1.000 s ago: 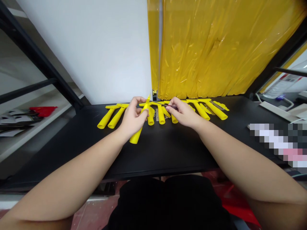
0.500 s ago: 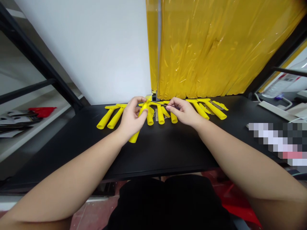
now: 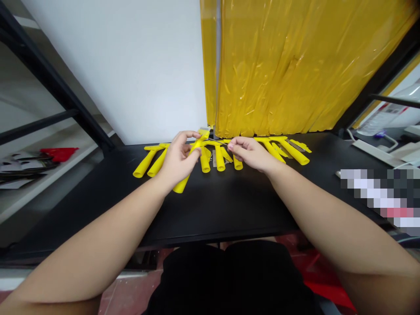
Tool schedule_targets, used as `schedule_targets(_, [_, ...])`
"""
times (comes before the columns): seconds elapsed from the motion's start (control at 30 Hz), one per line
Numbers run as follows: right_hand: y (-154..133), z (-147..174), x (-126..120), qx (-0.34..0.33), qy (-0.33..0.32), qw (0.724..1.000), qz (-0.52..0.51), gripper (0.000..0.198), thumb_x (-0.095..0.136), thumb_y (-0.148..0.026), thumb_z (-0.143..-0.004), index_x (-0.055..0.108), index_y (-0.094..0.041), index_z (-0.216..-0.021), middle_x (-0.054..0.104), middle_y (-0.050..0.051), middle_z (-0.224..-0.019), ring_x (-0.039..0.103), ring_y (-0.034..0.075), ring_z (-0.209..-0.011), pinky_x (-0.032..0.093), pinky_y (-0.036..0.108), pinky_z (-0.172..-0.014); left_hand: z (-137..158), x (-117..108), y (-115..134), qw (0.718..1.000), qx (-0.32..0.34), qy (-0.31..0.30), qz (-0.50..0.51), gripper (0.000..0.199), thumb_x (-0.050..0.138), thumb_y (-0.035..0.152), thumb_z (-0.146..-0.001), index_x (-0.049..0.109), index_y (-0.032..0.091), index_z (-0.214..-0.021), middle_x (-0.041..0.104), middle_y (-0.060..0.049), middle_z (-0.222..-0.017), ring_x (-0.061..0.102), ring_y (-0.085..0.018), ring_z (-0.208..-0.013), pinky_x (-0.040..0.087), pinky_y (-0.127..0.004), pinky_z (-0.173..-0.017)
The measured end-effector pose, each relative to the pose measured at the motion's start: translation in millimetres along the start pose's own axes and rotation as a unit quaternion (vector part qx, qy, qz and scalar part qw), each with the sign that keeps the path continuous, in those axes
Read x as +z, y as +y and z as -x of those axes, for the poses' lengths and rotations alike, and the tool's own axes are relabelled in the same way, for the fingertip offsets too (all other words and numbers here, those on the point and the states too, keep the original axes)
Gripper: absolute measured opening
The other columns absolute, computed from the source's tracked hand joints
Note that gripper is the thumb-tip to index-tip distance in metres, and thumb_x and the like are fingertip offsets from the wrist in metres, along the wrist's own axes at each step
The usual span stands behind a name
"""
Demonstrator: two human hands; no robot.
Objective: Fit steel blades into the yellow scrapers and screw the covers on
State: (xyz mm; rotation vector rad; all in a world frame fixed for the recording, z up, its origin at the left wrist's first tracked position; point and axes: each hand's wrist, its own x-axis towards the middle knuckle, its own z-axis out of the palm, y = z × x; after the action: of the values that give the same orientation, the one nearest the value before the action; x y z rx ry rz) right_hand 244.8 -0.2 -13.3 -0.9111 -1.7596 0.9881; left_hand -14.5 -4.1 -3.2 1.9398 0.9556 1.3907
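My left hand (image 3: pixel 183 157) is closed around the yellow handle of a scraper (image 3: pixel 181 185), held tilted above the table. The hollow handle end points down toward me, and a pale flat blade (image 3: pixel 204 131) shows at its head. In my right hand (image 3: pixel 246 151), pinched between thumb and fingers, is a thin screwdriver (image 3: pixel 218 141); its handle is hidden by the fingers. The shaft points left, its tip at the scraper's head; whether it touches a screw is too small to tell. Behind both hands lie several more yellow scrapers (image 3: pixel 220 161) in a row.
The black table (image 3: pixel 229 205) ends at a white panel (image 3: pixel 131 65) and a yellow film-wrapped panel (image 3: pixel 269 65). Black frame posts (image 3: pixel 85 122) stand at both sides. A shelf with a red item (image 3: pixel 61 154) is at left; a plastic bottle (image 3: pixel 377 118) is at right.
The held scraper has turned slightly, so its head and blade show more. My right hand has shifted slightly left, with the screwdriver still at the scraper's head.
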Motion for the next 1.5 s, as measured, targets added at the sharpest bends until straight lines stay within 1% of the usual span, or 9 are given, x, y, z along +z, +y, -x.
schedule_targets(0.17, [1, 0, -6, -0.018, 0.039, 0.985, 0.170, 0.021, 0.061, -0.040, -0.101, 0.067, -0.020, -0.098, 0.053, -0.002, -0.073, 0.043, 0.013, -0.064, 0.035, 0.028, -0.059, -17, -22, -10, 0.987, -0.129, 0.013, -0.095, 0.044, 0.063, 0.010, -0.075, 0.068, 0.018, -0.118, 0.071, -0.006, -0.100, 0.070, -0.015, -0.071, 0.058, -0.028, -0.067])
schedule_targets(0.33, [8, -1, -7, 0.007, 0.062, 0.979, 0.195, 0.015, 0.063, -0.035, -0.098, 0.068, -0.021, -0.097, 0.054, -0.003, -0.069, 0.044, 0.013, -0.060, 0.035, 0.026, -0.056, -24, -24, -14, 0.980, -0.200, -0.003, -0.007, 0.038, 0.060, 0.010, -0.074, 0.066, 0.017, -0.111, 0.071, -0.007, -0.109, 0.072, -0.015, -0.074, 0.062, -0.033, -0.077])
schedule_targets(0.5, [9, -7, -9, 0.056, 0.115, 0.989, 0.069, 0.009, 0.069, -0.028, -0.092, 0.065, -0.021, -0.090, 0.068, 0.000, -0.076, 0.057, 0.012, -0.059, 0.046, 0.025, -0.056, -27, -29, -10, 0.981, -0.184, 0.060, -0.002, 0.033, 0.060, 0.014, -0.080, 0.063, 0.017, -0.113, 0.071, -0.008, -0.109, 0.074, -0.018, -0.082, 0.062, -0.035, -0.083])
schedule_targets(0.63, [9, -12, -14, 0.067, 0.174, 0.982, -0.044, 0.008, 0.070, -0.023, -0.090, 0.064, -0.020, -0.087, 0.071, 0.001, -0.077, 0.060, 0.010, -0.057, 0.052, 0.024, -0.058, -31, -50, -18, 0.962, -0.094, 0.096, -0.236, 0.024, 0.071, 0.020, -0.079, 0.071, 0.018, -0.102, 0.067, -0.010, -0.121, 0.072, -0.021, -0.090, 0.062, -0.039, -0.091])
schedule_targets(0.7, [9, -12, -16, 0.065, 0.182, 0.980, -0.055, 0.008, 0.071, -0.021, -0.089, 0.064, -0.020, -0.086, 0.070, 0.000, -0.075, 0.059, 0.010, -0.055, 0.051, 0.023, -0.057, -34, -60, -26, 0.936, -0.067, 0.078, -0.337, 0.016, 0.070, 0.021, -0.082, 0.076, 0.018, -0.096, 0.066, -0.011, -0.116, 0.070, -0.023, -0.091, 0.059, -0.044, -0.099])
schedule_targets(0.83, [9, -11, -14, 0.063, 0.169, 0.983, -0.028, 0.007, 0.070, -0.020, -0.090, 0.065, -0.019, -0.086, 0.069, 0.000, -0.074, 0.058, 0.009, -0.053, 0.048, 0.023, -0.055, -38, -68, -41, 0.893, -0.111, 0.013, -0.436, 0.022, 0.070, 0.017, -0.078, 0.080, 0.017, -0.097, 0.066, -0.015, -0.114, 0.070, -0.032, -0.105, 0.054, -0.052, -0.108])
schedule_targets(1.0, [6, -9, -11, 0.061, 0.154, 0.986, 0.003, 0.010, 0.072, -0.024, -0.090, 0.065, -0.020, -0.086, 0.070, 0.000, -0.074, 0.056, 0.010, -0.054, 0.046, 0.023, -0.052, -40, -66, -52, 0.884, -0.147, -0.027, -0.442, 0.032, 0.075, 0.016, -0.067, 0.083, 0.018, -0.098, 0.071, -0.017, -0.113, 0.071, -0.038, -0.109, 0.055, -0.055, -0.107])
schedule_targets(1.3, [-7, -8, -6, 0.060, 0.147, 0.987, 0.019, 0.011, 0.071, -0.023, -0.089, 0.063, -0.020, -0.082, 0.068, 0.000, -0.071, 0.055, 0.011, -0.054, 0.047, 0.025, -0.054, -38, -57, -60, 0.899, -0.183, -0.062, -0.393, 0.038, 0.072, 0.022, -0.067, 0.081, 0.019, -0.104, 0.078, -0.014, -0.093, 0.076, -0.037, -0.095, 0.061, -0.050, -0.089])
schedule_targets(1.5, [-8, -7, -7, 0.051, 0.139, 0.989, 0.026, 0.010, 0.070, -0.023, -0.089, 0.064, -0.020, -0.083, 0.066, 0.000, -0.071, 0.055, 0.011, -0.056, 0.047, 0.025, -0.055, -38, -62, -54, 0.897, -0.179, -0.038, -0.402, 0.044, 0.073, 0.019, -0.067, 0.077, 0.021, -0.111, 0.076, -0.015, -0.104, 0.074, -0.038, -0.103, 0.059, -0.054, -0.098])
